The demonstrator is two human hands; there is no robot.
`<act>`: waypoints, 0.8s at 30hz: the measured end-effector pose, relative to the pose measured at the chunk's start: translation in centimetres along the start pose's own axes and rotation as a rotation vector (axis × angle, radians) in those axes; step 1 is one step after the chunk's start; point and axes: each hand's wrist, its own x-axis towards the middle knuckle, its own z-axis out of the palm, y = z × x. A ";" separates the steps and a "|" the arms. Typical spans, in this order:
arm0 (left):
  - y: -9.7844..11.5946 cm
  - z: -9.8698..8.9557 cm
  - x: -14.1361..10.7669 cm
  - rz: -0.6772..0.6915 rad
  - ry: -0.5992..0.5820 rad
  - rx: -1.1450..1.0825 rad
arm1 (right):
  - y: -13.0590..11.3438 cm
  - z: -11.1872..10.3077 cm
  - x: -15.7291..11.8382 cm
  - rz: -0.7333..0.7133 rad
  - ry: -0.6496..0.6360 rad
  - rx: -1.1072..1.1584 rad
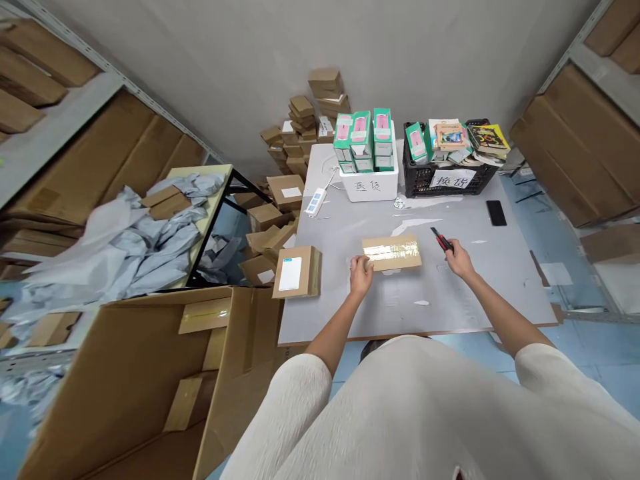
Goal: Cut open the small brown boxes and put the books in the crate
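On the grey table (330, 233) lies a flat cardboard box (404, 261) with shiny tape along its top. My left hand (361, 275) grips the box's left end, fingers closed on its edge. To the right of the box, my right hand (459, 259) is closed around a red and black utility knife (442, 240), its blade pointing up and left, apart from the box. Another cardboard box (304, 267) with a white label sits at the table's left edge.
At the table's back stand a white bin (370, 188) of green boxes and a black crate (417, 180) of books. A phone (496, 213) lies right, a power strip (316, 201) left. A large open carton (240, 347) stands at the lower left.
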 end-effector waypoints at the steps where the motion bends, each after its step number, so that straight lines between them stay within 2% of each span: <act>1: 0.1 -0.1 -0.1 0.023 0.000 0.042 | -1.4 0.2 0.1 -0.049 -0.024 0.009; 4: 0.5 -0.5 -0.3 0.128 -0.027 0.211 | -5.6 1.0 -0.1 -0.192 -0.138 -0.030; 8: 0.8 -0.7 -0.6 0.306 -0.108 0.375 | -10.7 2.5 -0.5 -0.375 -0.280 -0.214; 12: 0.9 -0.8 -1.0 0.352 -0.148 0.427 | -14.5 4.2 -0.4 -0.457 -0.384 -0.460; 19: 1.3 -1.4 -1.0 0.405 -0.199 0.427 | -18.9 6.5 -0.3 -0.483 -0.456 -0.724; 24: 1.4 -1.7 -0.5 0.416 -0.222 0.427 | -20.5 7.6 -0.3 -0.472 -0.488 -0.806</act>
